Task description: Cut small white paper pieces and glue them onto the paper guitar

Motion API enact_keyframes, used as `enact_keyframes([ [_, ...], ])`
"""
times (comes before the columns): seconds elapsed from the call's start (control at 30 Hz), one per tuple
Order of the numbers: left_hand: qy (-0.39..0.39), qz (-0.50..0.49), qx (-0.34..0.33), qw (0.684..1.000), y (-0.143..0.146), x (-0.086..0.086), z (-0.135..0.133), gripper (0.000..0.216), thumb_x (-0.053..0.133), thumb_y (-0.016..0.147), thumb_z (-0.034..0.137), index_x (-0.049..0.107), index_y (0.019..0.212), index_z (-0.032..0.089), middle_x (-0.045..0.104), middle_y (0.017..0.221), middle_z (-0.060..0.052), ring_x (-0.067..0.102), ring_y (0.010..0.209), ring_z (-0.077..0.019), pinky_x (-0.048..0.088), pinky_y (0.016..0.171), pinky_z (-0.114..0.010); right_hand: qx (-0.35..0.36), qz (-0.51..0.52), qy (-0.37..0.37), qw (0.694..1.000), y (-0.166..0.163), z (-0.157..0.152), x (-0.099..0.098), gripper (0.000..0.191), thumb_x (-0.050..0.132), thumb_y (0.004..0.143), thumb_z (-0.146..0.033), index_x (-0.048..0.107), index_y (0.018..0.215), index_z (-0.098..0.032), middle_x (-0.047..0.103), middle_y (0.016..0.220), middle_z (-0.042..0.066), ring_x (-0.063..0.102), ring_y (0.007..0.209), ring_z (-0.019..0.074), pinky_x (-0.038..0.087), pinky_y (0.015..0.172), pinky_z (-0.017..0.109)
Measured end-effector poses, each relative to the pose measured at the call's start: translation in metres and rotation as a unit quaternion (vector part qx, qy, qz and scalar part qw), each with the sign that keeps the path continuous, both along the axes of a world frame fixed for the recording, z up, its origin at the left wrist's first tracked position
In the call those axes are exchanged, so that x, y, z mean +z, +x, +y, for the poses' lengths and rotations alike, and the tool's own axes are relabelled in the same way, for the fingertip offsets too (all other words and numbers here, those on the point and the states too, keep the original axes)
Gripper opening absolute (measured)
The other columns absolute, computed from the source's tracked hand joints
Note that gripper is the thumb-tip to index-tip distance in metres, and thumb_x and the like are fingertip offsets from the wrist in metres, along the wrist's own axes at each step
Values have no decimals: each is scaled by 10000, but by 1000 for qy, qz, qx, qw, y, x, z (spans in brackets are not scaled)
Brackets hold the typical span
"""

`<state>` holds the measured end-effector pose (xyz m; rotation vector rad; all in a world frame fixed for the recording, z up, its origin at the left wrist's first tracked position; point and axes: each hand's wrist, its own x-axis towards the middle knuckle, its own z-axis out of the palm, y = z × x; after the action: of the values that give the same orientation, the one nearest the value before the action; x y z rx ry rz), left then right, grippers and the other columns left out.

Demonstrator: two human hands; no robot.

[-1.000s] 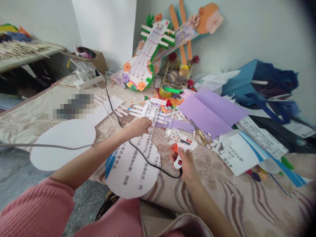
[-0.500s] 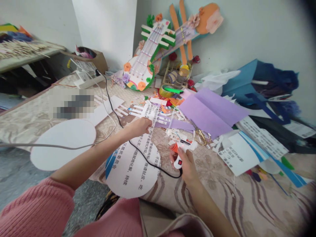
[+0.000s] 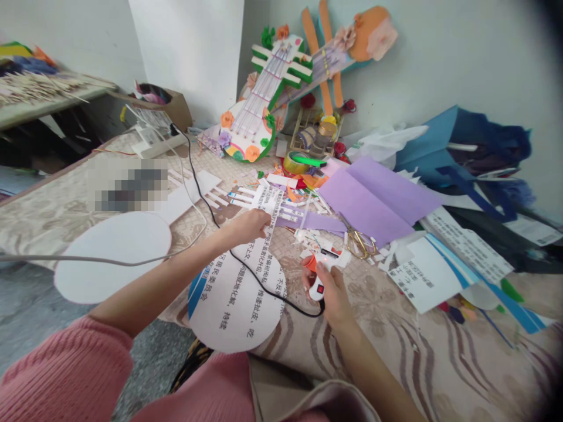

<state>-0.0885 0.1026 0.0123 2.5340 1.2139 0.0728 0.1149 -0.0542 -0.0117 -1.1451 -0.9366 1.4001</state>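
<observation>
A white hot glue gun [image 3: 317, 287] with an orange trigger and a black cord is gripped in my right hand [image 3: 335, 293]. Its nozzle points up and away over paper scraps. My left hand [image 3: 255, 227], fingers curled, is on the neck of a lute-shaped cardboard cutout [image 3: 237, 305] printed with Chinese characters; the fingertips are partly hidden. The cutout's round body reaches over the table's near edge, and the black cord crosses it. White strips [image 3: 244, 198] stick out on both sides of its head. Gold-handled scissors [image 3: 361, 243] lie beyond the glue gun.
Left lies a plain white lute-shaped cutout [image 3: 114, 252] crossed by a grey cable [image 3: 79, 259]. Decorated paper lutes [image 3: 259, 111] lean against the wall. Purple sheets [image 3: 378, 199], tape [image 3: 294, 163], printed card [image 3: 433, 275] and a blue bag [image 3: 440, 140] lie behind and to the right.
</observation>
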Motion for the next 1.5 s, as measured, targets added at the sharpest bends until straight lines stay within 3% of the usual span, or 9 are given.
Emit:
enact_keyframes([
  [0.17,0,2,-2,1000,0,0,1,152,668,710,83,649,844,152,660,787,-25,620,767,-173,390,638,-238,-2,1,-7,1000,0,0,0,386,583,839,-553,628,905,-175,511,505,-39,426,398,97,304,383,222],
  [0.4,-3,0,8,1000,-4,3,0,403,696,739,182,625,1135,152,679,786,-15,626,723,-167,410,639,-238,5,9,-8,1000,-1,-1,4,351,574,856,-527,622,885,-181,516,517,-41,420,408,83,309,386,208],
  [0.57,-11,-20,22,1000,-9,7,-4,424,713,748,243,624,1154,156,684,799,-15,625,712,-158,407,627,-231,5,21,-7,1000,-1,-1,3,342,580,860,-514,622,893,-176,515,510,-44,416,395,74,300,377,201],
  [0.73,5,-72,63,995,-20,21,-14,343,595,833,191,619,1168,122,687,840,-53,615,695,-146,419,639,-241,0,13,-16,1000,-1,-1,3,368,584,848,-535,626,897,-173,508,509,-45,420,388,82,309,376,213],
  [0.9,45,-126,79,988,-31,25,-34,219,530,864,172,640,1050,135,681,867,-64,616,754,-158,451,698,-261,0,20,-22,1000,-2,-1,3,378,601,831,-548,625,893,-176,510,518,-43,421,394,86,309,372,212],
  [1.07,-16,-198,11,980,-36,14,-76,153,500,909,172,619,1005,164,667,967,-61,622,817,-147,482,751,-263,-8,35,-24,999,-2,-1,1,359,603,825,-543,619,879,-189,510,578,-42,431,403,87,315,346,210],
  [1.17,-32,-211,-55,975,-36,4,-102,132,545,910,189,618,1017,167,657,1029,-79,607,977,-193,476,860,-304,-18,59,-19,998,-4,0,3,352,622,814,-531,616,882,-185,497,608,-44,433,408,81,332,337,206],
  [1.5,-16,-210,-99,973,-34,-3,-141,188,568,930,250,596,1105,188,654,1134,-86,579,1062,-230,429,935,-371,-42,152,-59,986,-17,-10,11,364,612,805,-552,612,886,-197,434,630,-46,412,468,89,334,344,195],
])
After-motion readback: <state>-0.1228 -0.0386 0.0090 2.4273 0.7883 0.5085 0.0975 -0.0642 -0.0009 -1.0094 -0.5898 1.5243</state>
